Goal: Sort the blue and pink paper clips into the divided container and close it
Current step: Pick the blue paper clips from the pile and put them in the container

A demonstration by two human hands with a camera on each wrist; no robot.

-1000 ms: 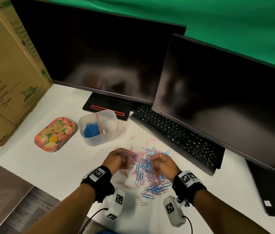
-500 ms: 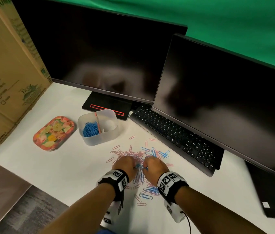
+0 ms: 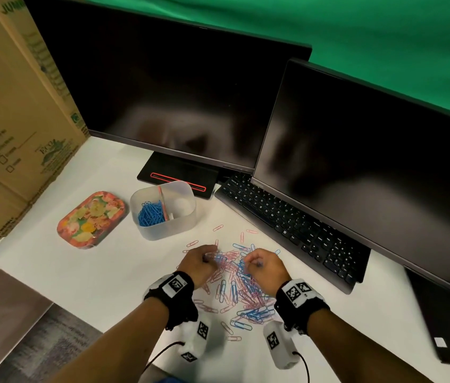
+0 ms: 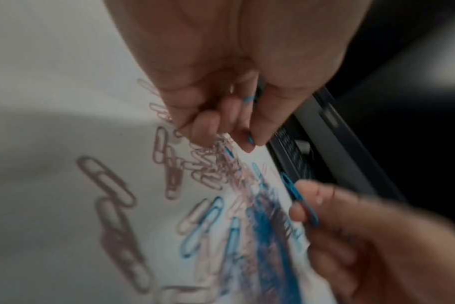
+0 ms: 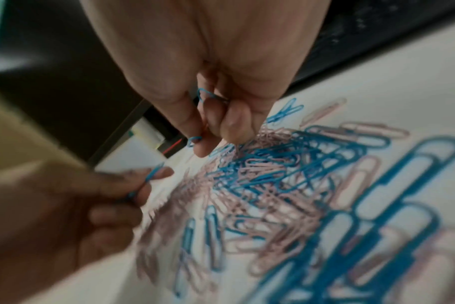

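Observation:
A mixed pile of blue and pink paper clips (image 3: 241,283) lies on the white desk (image 3: 85,275) in front of me. My left hand (image 3: 206,257) hovers over the pile's left part with fingers curled, pinching blue clips (image 4: 249,139). My right hand (image 3: 252,264) is over the pile's right part, and it too pinches blue clips (image 5: 195,140). The clear divided container (image 3: 182,225) stands open behind the pile. Blue clips (image 3: 150,214) fill its left compartment; the right compartment looks bare. Its floral lid (image 3: 91,219) lies to the left.
A black keyboard (image 3: 295,228) runs diagonally right of the pile, under two dark monitors (image 3: 177,100). A monitor base (image 3: 177,175) sits just behind the container. Cardboard boxes (image 3: 11,120) wall off the left. The desk's front edge is close to my wrists.
Half a second ago my hands met at the pile's middle; they have now drawn a little apart, each with blue clips. The container and lid stayed put.

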